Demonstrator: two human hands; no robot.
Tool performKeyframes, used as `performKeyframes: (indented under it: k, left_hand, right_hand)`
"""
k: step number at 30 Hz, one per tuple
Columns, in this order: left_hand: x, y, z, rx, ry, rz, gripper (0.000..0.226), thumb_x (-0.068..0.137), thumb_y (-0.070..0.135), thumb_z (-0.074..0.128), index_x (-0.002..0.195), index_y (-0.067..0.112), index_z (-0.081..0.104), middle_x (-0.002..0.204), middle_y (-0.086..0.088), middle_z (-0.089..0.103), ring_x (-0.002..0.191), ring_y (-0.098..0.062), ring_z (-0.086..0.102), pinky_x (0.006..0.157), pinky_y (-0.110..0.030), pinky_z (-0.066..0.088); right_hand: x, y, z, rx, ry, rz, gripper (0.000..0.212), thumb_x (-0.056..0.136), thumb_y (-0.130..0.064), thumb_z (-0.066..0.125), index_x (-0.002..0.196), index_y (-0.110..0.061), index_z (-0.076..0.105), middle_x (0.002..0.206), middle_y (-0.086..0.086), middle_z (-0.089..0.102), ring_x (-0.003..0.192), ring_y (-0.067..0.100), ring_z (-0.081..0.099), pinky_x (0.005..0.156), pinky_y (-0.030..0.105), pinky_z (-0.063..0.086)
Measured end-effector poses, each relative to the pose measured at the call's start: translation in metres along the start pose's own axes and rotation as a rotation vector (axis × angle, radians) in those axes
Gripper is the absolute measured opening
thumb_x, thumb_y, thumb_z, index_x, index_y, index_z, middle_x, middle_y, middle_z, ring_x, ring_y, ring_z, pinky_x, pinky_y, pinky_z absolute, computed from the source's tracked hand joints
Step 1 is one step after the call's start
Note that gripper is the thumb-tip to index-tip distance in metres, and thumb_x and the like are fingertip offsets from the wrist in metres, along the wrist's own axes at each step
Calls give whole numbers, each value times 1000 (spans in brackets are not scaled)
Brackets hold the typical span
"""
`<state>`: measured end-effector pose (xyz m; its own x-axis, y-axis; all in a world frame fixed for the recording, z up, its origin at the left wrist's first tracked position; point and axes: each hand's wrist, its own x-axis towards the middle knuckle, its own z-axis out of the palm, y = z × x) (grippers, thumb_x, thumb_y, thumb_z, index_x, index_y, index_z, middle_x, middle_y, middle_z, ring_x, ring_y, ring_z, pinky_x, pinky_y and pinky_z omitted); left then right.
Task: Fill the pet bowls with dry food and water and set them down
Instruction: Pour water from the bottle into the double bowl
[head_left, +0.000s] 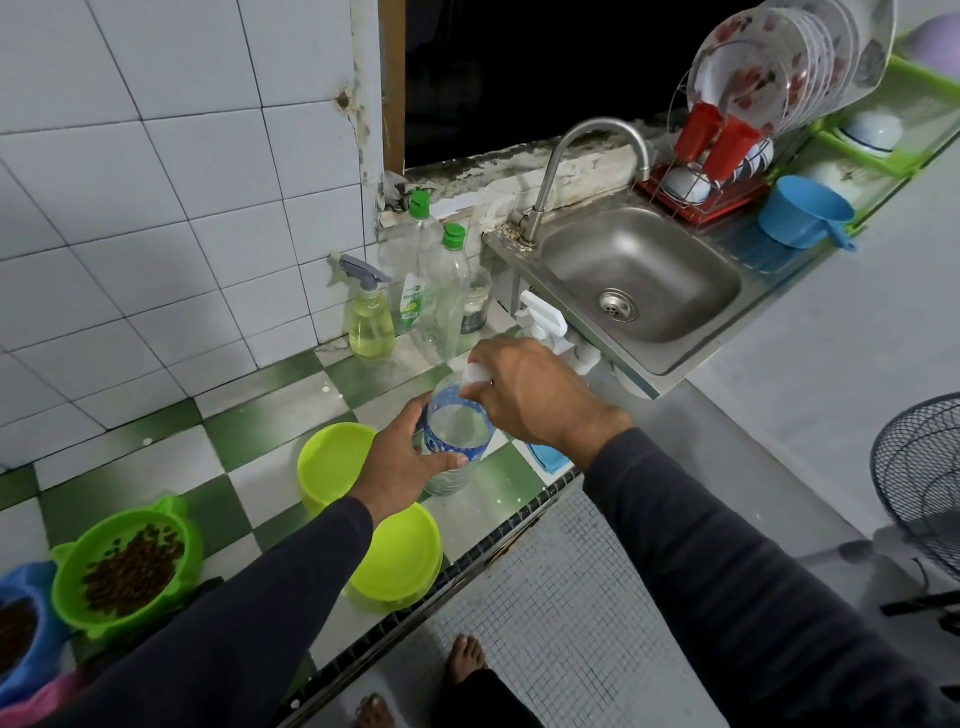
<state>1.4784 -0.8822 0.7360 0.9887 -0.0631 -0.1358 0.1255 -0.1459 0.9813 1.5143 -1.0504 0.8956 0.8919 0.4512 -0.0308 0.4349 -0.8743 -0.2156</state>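
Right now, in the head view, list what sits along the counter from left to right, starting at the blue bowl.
Blue bowl → green bowl of kibble → yellow-green bowl → water bottle gripped by the left hand, right hand on its cap → sink → blue scoop.

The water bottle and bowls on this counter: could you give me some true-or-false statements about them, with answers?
1. The left hand holds the water bottle by its body. True.
2. The right hand is turning the tap. False: its grip is on the bottle's white cap; the tap is untouched.
3. The green bowl holds dry food. True.
4. The two yellow-green bowls are heaped with dry food. False: no food shows in either.
5. The sink is full of dishes. False: nothing lies in it.
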Motion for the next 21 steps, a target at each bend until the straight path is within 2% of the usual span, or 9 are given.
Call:
performKeyframes:
  k: [5,7,9,13,16,21]
  left_hand:
    - [0,0,-3,11,-12,-19,82,68,15,94,138,34,56,128,13,68,122,-8,60,103,-41,54]
    - [-1,1,-2,24,-1,-19,81,67,17,95,136,34,56,127,13,68,122,-8,61,103,-43,54]
    - [-2,1,-1,26,14,-21,79,68,16,94,135,34,57,125,13,69,120,-8,62,103,-44,55]
    - [-2,1,0,29,22,-22,78,66,17,95,134,32,58,124,12,70,118,-8,63,102,-46,55]
    - [-4,3,2,43,34,-17,77,69,13,95,134,30,57,123,13,70,115,-5,64,101,-44,56]
    - [-6,9,1,79,24,-27,79,70,13,94,136,30,55,124,14,68,111,2,63,100,-40,56]
  right_hand:
    - [-3,-5,-7,12,-12,-52,31,93,-38,67,116,-19,61,105,6,61,99,31,59,79,43,52]
    - [-3,-5,-7,14,-6,-64,25,94,-34,65,113,-18,63,100,5,58,99,32,59,79,44,53]
    - [-2,-6,-5,25,6,-45,22,95,-32,65,109,-15,64,97,6,56,97,32,59,78,42,52]
    - [0,-9,-2,79,33,41,29,94,-33,68,113,-12,64,110,12,65,102,31,60,78,34,46]
    - [0,-12,-2,106,27,93,30,93,-34,68,112,-11,64,111,12,67,102,30,61,74,31,42]
    - [-1,-13,0,143,40,176,30,92,-37,68,110,-13,66,109,12,68,98,30,63,76,34,52]
